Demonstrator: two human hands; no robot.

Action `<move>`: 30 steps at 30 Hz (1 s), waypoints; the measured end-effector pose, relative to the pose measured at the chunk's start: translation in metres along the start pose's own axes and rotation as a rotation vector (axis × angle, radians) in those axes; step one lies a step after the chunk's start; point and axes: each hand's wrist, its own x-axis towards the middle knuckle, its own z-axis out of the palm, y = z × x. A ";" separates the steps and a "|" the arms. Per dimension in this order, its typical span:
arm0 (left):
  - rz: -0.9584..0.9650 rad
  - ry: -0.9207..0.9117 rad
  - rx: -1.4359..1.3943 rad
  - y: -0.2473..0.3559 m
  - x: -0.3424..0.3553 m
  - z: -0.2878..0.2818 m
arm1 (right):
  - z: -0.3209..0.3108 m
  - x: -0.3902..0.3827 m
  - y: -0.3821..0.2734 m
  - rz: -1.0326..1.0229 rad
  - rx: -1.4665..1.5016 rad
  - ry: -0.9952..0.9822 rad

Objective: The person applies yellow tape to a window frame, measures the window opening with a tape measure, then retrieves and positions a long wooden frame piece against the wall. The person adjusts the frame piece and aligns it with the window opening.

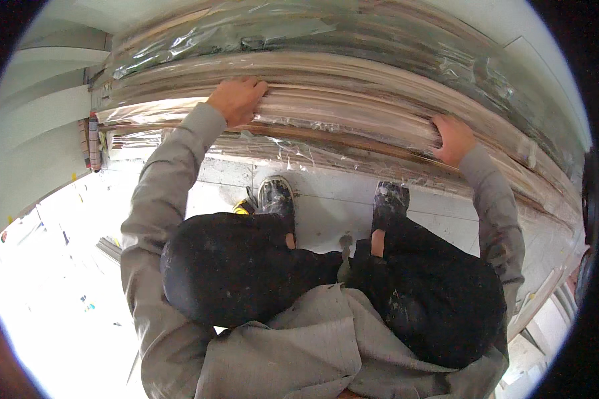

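wrap point(193, 45): shiny, crinkly see-through plastic | long strips point(353, 101): look like wood | sleeves point(163, 179): dull cloth | trousers point(226, 266): dull, dusty cloth

Left hand point(238, 101), 11 o'clock: fingertips curl out of sight against strips point(339, 100). Right hand point(455, 138), 2 o'clock: fingertips partly hidden. Yellow-black object point(245, 205), 9 o'clock: cut by knee point(206, 259), possibly a tape measure. Floor specks point(88, 306), 8 o'clock: too small.

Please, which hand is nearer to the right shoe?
Right. The right hand is on the strips, ahead and right of the right shoe; the left hand, also on them, is ahead and well to the shoe's left.
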 end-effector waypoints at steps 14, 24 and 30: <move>0.124 0.235 -0.209 0.099 -0.155 0.053 | 0.043 -0.132 -0.053 -0.096 0.058 -0.065; 0.088 0.551 0.033 0.070 -0.116 0.073 | 0.053 -0.098 -0.013 0.050 -0.117 -0.169; 0.044 0.624 0.063 0.047 -0.111 0.075 | 0.074 -0.093 -0.006 0.088 -0.225 -0.066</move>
